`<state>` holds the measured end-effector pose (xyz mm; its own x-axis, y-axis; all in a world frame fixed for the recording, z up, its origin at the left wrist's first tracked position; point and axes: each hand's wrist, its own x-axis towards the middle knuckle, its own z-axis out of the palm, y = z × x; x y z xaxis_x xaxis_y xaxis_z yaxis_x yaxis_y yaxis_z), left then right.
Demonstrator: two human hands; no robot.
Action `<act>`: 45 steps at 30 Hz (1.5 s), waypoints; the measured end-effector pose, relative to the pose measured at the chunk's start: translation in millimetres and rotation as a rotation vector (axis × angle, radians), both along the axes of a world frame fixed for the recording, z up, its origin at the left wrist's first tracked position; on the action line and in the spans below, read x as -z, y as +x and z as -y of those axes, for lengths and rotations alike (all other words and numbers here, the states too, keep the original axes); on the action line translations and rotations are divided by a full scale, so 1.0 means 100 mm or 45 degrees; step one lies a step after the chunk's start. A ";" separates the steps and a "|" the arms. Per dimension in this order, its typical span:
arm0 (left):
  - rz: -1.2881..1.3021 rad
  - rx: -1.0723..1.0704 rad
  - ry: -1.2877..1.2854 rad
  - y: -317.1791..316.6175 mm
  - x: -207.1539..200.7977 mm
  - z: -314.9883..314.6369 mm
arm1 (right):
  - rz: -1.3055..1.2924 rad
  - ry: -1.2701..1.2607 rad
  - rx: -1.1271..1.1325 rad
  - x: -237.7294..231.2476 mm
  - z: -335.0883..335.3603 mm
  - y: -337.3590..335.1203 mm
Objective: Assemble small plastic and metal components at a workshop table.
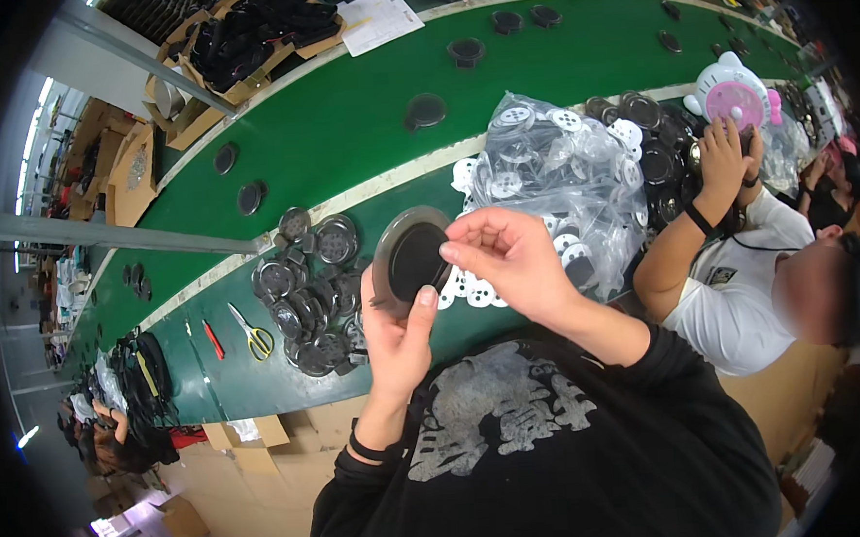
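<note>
A round dark piece [416, 255] is held up over the near side of the worktop [194, 370], with its broad face tilted toward the view; its lower left part is gripped by the left hand [396, 340], whose thumb is pressed against the near edge; by the right hand [503, 261] the right rim is pinched between thumb and fingertips, though whether any small part is also caught there cannot be told. The work on this one piece is judged to be under way, since both hands are occupied with it and it has not been set down; how much has been completed on it cannot be told. Just to the left, a heap of dark round parts [307, 304] is left on the worktop, so plenty seems to remain; to the right, white discs are kept in a clear plastic bag [560, 179]; on the far green strip [334, 108], dark pieces are spread well apart, perhaps already dealt with; the scissors [255, 334] and a red-handled tool [213, 340] are left untouched at the left; farther right, a pink-and-white piece [738, 99] is handled by a co-worker [734, 316].
</note>
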<state>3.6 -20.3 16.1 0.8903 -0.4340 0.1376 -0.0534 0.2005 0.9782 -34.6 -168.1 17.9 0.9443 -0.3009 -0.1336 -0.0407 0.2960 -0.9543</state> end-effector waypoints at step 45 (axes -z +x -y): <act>-0.197 0.075 0.057 -0.06 -0.03 -0.16 | 0.675 -1.217 0.234 -0.23 -0.13 -0.19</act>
<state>-2.1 -4.4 19.0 0.8723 -0.4886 -0.0196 0.1089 0.1550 0.9819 -53.2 -155.2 41.3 0.7436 -0.2056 0.6362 0.4094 -0.6122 -0.6765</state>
